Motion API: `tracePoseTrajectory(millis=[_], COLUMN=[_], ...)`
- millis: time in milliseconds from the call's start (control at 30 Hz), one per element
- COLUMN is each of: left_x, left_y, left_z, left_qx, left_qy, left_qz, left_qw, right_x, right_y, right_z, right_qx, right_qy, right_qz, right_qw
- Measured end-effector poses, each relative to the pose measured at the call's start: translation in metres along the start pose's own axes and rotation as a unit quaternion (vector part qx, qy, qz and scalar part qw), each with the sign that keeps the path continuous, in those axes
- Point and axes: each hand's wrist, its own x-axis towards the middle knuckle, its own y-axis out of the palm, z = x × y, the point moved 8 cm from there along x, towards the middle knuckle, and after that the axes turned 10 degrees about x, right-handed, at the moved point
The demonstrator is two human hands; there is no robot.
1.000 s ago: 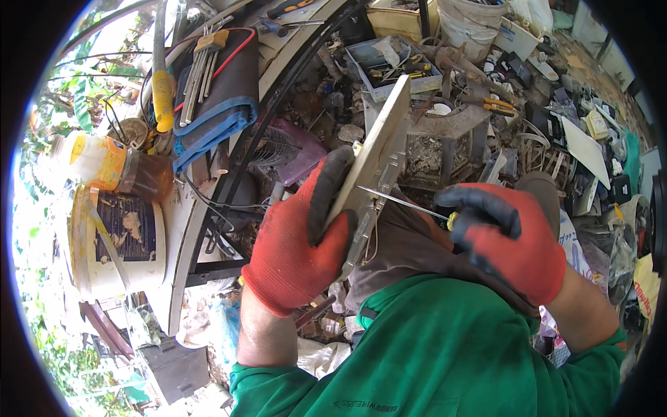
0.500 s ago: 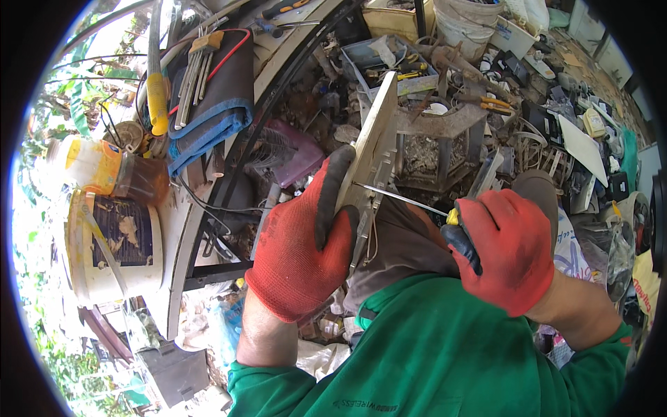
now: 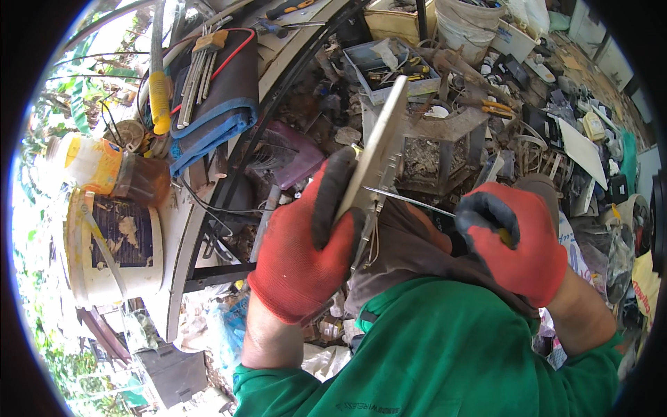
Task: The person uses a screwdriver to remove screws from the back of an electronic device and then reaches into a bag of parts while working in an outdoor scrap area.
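My left hand (image 3: pixel 299 250), in a red glove with black-coated fingers, grips a flat pale panel (image 3: pixel 381 142) near its lower part. The panel stands edge-on and tilted. Metal fittings and a thin loose wire show on its right side. My right hand (image 3: pixel 528 243), gloved alike, is closed round the handle of a screwdriver (image 3: pixel 420 203). A bit of yellow handle shows inside the fist. The thin shaft points left, and its tip meets the panel's fitted side. Whether it sits in a screw is too small to tell.
On the table at left lie a folded dark cloth with blue trim (image 3: pixel 219 132), a hex key set (image 3: pixel 201 80) and a yellow-handled tool (image 3: pixel 159 97). A white bucket (image 3: pixel 80 257) stands nearby. Ahead are a grey tool tray (image 3: pixel 417 87), orange-handled pliers (image 3: pixel 497 108) and piled scrap.
My right fist has turned about the screwdriver handle, with the knuckles and thumb in a new position, and shifted slightly right. The panel has tilted a little and moved slightly right with my left hand.
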Motion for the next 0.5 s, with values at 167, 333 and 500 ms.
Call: tracePoseTrajectory(millis=[167,333,500], left_x=[-0.001,0.002,0.000], left_y=[0.001,-0.001,-0.003], left_z=[-0.001,-0.013,0.000], left_qx=[-0.002,0.069,0.030], left_qy=[-0.020,-0.004,-0.019], left_qz=[0.000,0.022,0.015], left_qw=[1.000,0.997,0.999], right_x=[0.001,-0.004,-0.013], right_y=[0.001,0.003,0.010], right_z=[-0.001,0.033,0.033], right_qx=[-0.021,-0.188,-0.186], right_qy=[0.013,-0.107,-0.140], right_qz=[0.090,0.010,0.003], right_qw=[0.996,0.976,0.973])
